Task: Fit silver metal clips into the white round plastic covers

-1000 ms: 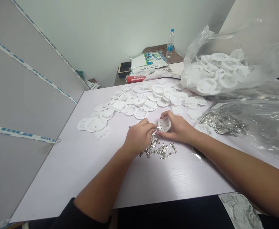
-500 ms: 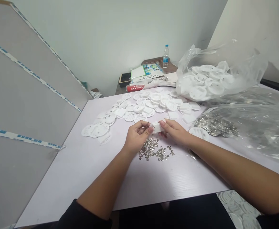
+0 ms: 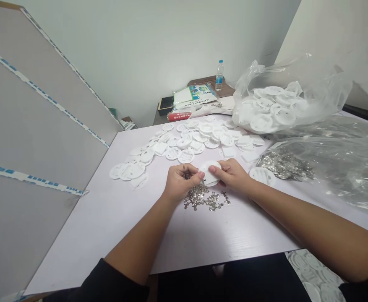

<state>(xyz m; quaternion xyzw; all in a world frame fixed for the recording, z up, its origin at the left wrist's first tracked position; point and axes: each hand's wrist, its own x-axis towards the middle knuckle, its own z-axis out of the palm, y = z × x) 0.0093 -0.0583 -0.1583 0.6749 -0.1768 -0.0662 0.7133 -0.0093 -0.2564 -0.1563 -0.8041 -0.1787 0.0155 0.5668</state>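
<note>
Head cam view, going big to small. Pale wall (image 3: 139, 46) at the back, and a grey partition (image 3: 16, 113) with blue-and-white taped strips running along the table's left edge. The table (image 3: 108, 235) is a pale, kinda shiny top with faint grain catching light toward the near edge. Past the far edge there's a brown board (image 3: 199, 81) with a water bottle (image 3: 219, 77) standing upright on it, plus a red roll (image 3: 179, 116) lying sideways at that edge.

Clear bag (image 3: 328, 94) full of white rounds is slumped at the far right corner, and a second plastic bag (image 3: 337, 167) with shiny metal bits sprawls along the right edge. Loose white parts (image 3: 186, 157) are strewn from the left side across to the far edge, overlapping, some tipped.

The white disc (image 3: 211, 171) is up over the middle of the table, flat face toward the camera and a bit tilted. Being round, it's about as long one way as the other; a small dark slot sits toward its lower left. Right hand (image 3: 232, 174) has its grip closed on the right side, thumb on top, while the left hand (image 3: 182, 180) pinches the left rim, fingers curled. Just nearer the near edge, tiny metal pieces (image 3: 213, 201) lie in a heap, pointing every which way.
</note>
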